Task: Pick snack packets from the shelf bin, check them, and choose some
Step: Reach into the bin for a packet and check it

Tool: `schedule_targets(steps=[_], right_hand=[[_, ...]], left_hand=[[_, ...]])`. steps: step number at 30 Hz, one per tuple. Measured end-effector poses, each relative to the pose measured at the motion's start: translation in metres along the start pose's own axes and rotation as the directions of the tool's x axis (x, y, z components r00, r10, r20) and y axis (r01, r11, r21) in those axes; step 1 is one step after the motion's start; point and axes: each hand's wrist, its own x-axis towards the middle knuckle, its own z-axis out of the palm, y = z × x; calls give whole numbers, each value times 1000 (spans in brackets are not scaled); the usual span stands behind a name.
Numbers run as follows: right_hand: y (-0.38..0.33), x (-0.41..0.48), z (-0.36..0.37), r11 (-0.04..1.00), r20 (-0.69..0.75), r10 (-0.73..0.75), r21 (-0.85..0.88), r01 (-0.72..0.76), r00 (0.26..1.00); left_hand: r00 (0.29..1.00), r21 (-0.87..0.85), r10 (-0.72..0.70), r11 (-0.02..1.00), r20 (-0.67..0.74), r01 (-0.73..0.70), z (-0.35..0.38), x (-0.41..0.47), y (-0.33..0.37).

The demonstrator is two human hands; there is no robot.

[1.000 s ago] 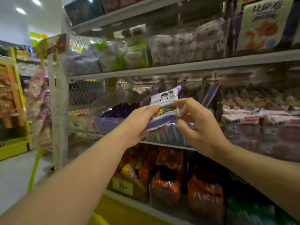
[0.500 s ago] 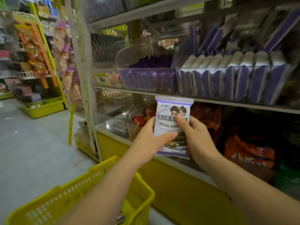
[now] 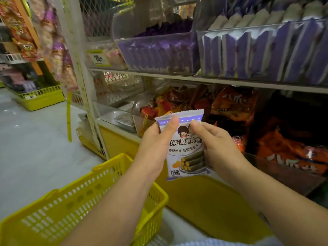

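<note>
Your left hand (image 3: 156, 144) and right hand (image 3: 218, 146) both pinch the snack packet (image 3: 186, 151), its long axis upright. The basket (image 3: 74, 182) sits below-left, nearer your left hand.

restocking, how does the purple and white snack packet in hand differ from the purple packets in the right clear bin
The purple and white snack packet faces front; binned purple packets stand edge-on. The snack packet is in left hand and right hand; binned packets sit packed together. Both are purple and white.
</note>
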Motion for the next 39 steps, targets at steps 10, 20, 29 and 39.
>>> schedule_targets(steps=[10, 20, 29, 39], right_hand=[[-7, -10, 8, 943, -51, 104, 321, -82, 993], [-5, -8, 6, 950, -52, 73, 309, -53, 996], [-7, -4, -11, 980, 163, 196, 0, -199, 967], [-14, -9, -26, 917, 252, 358, 88, -390, 899]], left_hand=[[995, -135, -100, 985, 30, 103, -3, -14, -1], [988, -95, -151, 985, -39, 147, -6, -17, 11], [987, -264, -140, 958, -84, 113, -10, -17, 17], [939, -85, -310, 942, 152, 325, -29, -16, 17]])
